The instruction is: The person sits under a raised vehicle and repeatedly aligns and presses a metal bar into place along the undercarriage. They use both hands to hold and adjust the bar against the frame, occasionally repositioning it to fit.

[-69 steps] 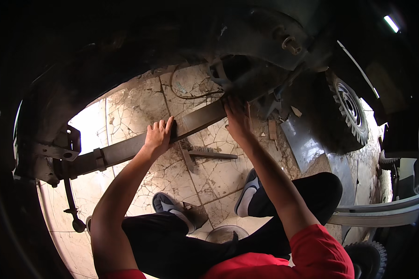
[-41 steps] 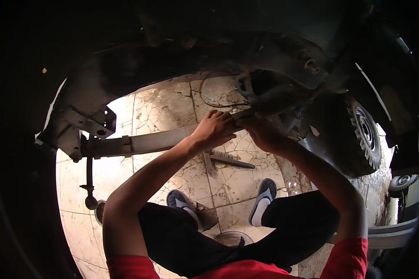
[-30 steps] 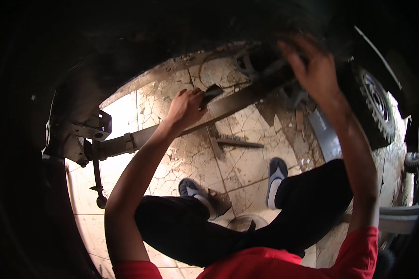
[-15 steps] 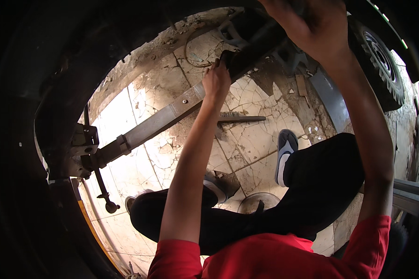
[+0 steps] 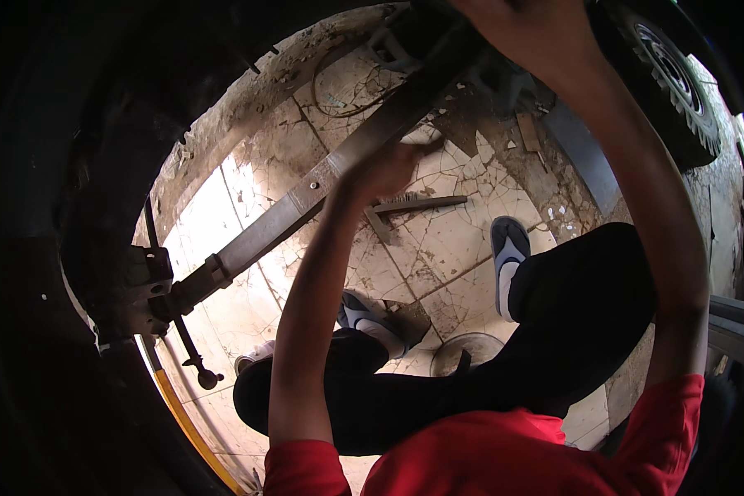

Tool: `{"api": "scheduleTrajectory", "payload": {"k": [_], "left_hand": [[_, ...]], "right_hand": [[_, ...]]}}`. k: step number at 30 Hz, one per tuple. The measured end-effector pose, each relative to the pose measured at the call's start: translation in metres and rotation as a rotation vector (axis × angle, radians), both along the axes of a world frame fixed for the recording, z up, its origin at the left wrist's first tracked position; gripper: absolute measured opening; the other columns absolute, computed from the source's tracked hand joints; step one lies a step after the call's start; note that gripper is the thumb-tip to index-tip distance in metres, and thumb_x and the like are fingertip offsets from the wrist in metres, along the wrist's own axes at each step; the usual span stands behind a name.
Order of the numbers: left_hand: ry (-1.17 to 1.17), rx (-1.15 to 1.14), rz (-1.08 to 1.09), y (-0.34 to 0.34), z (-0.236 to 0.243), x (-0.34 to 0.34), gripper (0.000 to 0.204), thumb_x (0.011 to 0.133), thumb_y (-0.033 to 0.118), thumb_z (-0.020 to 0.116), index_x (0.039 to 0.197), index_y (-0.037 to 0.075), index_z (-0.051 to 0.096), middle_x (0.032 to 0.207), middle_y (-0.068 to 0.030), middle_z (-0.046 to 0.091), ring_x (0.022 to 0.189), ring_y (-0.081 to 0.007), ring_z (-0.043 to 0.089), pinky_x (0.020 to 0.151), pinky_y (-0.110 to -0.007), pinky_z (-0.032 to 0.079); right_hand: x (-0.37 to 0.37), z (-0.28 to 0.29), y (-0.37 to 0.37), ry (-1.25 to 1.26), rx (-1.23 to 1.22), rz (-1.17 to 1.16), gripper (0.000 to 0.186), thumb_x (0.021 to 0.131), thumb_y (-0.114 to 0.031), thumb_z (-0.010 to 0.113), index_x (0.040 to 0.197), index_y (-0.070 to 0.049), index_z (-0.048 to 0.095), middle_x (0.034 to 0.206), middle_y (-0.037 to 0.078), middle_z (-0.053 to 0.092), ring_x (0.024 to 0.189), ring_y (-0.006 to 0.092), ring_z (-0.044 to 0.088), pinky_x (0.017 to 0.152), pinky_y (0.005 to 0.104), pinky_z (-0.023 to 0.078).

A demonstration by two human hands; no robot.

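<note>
A long metal axle beam (image 5: 273, 227) runs diagonally under a dark vehicle body. Just below its middle is my left hand (image 5: 388, 172), smeared by motion. A dark tip juts from it toward the right, and I cannot make out whether that is a finger or something held. My right hand (image 5: 537, 29) reaches up to the top edge, near the beam's far end. Its fingers are lost in shadow and beyond the picture. On the tiles below my left hand lies a wire brush (image 5: 422, 204) with a dark handle, next to a flat metal strip (image 5: 378, 225).
A ball-ended rod (image 5: 198, 364) hangs at the beam's left end. A toothed-tread wheel (image 5: 674, 83) stands at upper right, beside a grey panel (image 5: 583, 157). Between my feet sits a round dish (image 5: 463, 351). A yellow strip (image 5: 190, 430) curves at lower left over cracked floor tiles.
My left hand has come off the beam and the dark thing it touched there, moving down toward me. My right hand has shifted slightly up and left. The whole view has tilted a little.
</note>
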State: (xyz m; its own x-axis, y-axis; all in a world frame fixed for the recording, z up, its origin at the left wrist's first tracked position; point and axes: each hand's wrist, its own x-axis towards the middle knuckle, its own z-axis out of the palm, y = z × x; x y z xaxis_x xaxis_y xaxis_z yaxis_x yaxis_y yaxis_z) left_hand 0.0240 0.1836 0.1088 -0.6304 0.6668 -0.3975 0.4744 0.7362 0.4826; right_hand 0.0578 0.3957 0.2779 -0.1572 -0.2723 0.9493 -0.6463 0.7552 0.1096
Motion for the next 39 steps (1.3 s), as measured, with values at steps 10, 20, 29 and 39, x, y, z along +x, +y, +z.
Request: {"api": "scheduleTrajectory", "payload": {"k": [10, 20, 29, 39], "left_hand": [[0.871, 0.093, 0.303, 0.035, -0.120, -0.034, 0.067, 0.101, 0.039, 0.049, 0.148, -0.006, 0.035, 0.153, -0.0325, 0.031, 0.144, -0.0459, 0.029, 0.119, -0.057, 0.025], [0.881, 0.228, 0.257, 0.026, -0.121, -0.023, 0.074, 0.089, 0.017, 0.066, 0.149, -0.008, 0.029, 0.155, -0.0332, 0.027, 0.146, -0.0450, 0.028, 0.120, -0.052, 0.025], [0.841, 0.282, 0.268, 0.023, -0.122, -0.020, 0.074, 0.088, 0.020, 0.067, 0.150, -0.001, 0.032, 0.156, -0.0319, 0.026, 0.148, -0.0448, 0.023, 0.121, -0.053, 0.022], [0.878, 0.382, 0.341, 0.026, -0.125, -0.015, 0.070, 0.088, 0.018, 0.065, 0.149, 0.000, 0.035, 0.154, -0.0293, 0.033, 0.146, -0.0437, 0.028, 0.120, -0.053, 0.024]], "right_hand": [[0.026, 0.003, -0.034, -0.789, -0.283, 0.070, 0.058, 0.093, -0.035, 0.071, 0.134, -0.003, 0.047, 0.096, 0.011, 0.069, 0.093, 0.0227, 0.071, 0.078, 0.0313, 0.056], [0.016, -0.004, -0.049, -0.485, -0.385, 0.065, 0.035, 0.087, -0.027, 0.077, 0.117, -0.012, 0.065, 0.086, 0.006, 0.072, 0.078, 0.0201, 0.072, 0.067, 0.0333, 0.056], [0.015, 0.011, -0.041, -0.104, -0.042, -0.090, 0.034, 0.077, -0.012, 0.082, 0.108, -0.011, 0.070, 0.095, 0.005, 0.067, 0.087, 0.0193, 0.069, 0.073, 0.0310, 0.055], [0.030, 0.016, -0.051, -0.458, -0.253, -0.101, 0.029, 0.081, -0.005, 0.080, 0.108, -0.007, 0.071, 0.109, 0.007, 0.067, 0.093, 0.0153, 0.067, 0.079, 0.0278, 0.053]]}}
